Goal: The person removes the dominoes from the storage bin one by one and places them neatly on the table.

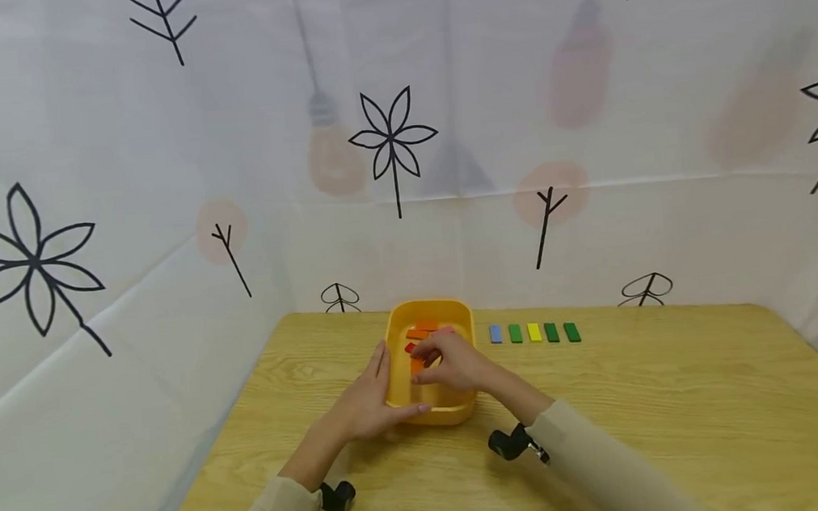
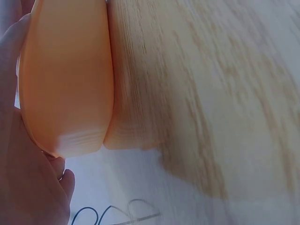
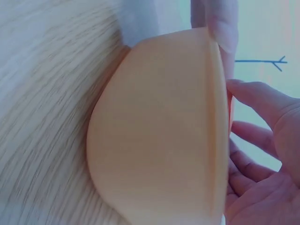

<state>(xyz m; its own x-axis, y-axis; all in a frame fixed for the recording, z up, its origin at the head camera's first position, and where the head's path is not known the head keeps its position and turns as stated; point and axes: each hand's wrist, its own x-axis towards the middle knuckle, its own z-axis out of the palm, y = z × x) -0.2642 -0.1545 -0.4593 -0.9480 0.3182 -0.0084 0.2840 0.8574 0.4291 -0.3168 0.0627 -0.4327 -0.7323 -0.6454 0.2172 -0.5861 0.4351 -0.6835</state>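
Observation:
A yellow plastic tray [image 1: 464, 316] stands on the table with several small orange and red tiles [image 1: 426, 325] inside. My left hand [image 1: 365, 401] holds its near-left corner, thumb along the near rim and fingers along the left side. My right hand [image 1: 455, 363] reaches over the tray from the right. Its thumb and forefinger pinch an orange tile [image 1: 417, 365], which shows as a thin strip above the rim in the right wrist view. A pink tile [image 1: 446, 330] lies partly behind this hand. Tray walls hide the inside from both wrist views.
To the right of the tray, a spaced row of tiles lies on the wooden table [image 1: 655, 396]: a blue tile [image 1: 495, 334], green tiles [image 1: 551, 332] and a yellow tile [image 1: 534, 332]. A printed white curtain [image 1: 466, 234] hangs behind and at the sides.

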